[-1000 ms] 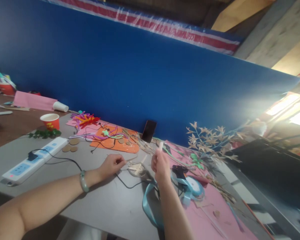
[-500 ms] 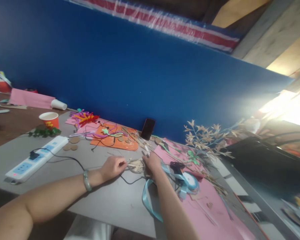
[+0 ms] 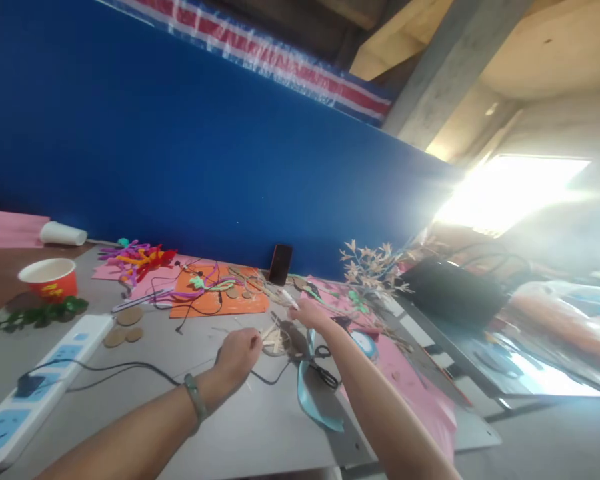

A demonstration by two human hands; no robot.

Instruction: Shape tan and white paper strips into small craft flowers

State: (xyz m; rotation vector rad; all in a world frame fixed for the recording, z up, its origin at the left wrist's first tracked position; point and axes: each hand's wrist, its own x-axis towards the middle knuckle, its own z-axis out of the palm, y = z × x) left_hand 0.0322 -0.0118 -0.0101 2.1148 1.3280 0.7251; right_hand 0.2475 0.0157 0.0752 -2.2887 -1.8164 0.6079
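My left hand (image 3: 239, 354) rests on the grey table (image 3: 260, 427), fingers closed in a pinch on thin pale sticks (image 3: 271, 335) that lie over a small round ring. A green bangle sits on that wrist. My right hand (image 3: 307, 313) reaches past the ring and is closed on a small white stick (image 3: 289, 297) that points up and left. A light blue ribbon (image 3: 314, 397) curls on the table beneath my right forearm.
A white power strip (image 3: 35, 387) with a black cable lies at the left. A red paper cup (image 3: 49, 278), colourful pipe cleaners (image 3: 135, 255), an orange sheet (image 3: 220, 300), a dark phone (image 3: 281, 264) against the blue wall, dried branches (image 3: 373, 267) and pink paper (image 3: 410, 373) lie about.
My right hand came down from its raised position and reached forward over the ring with the white stick. The view swung to the right. My left hand stayed by the sticks.
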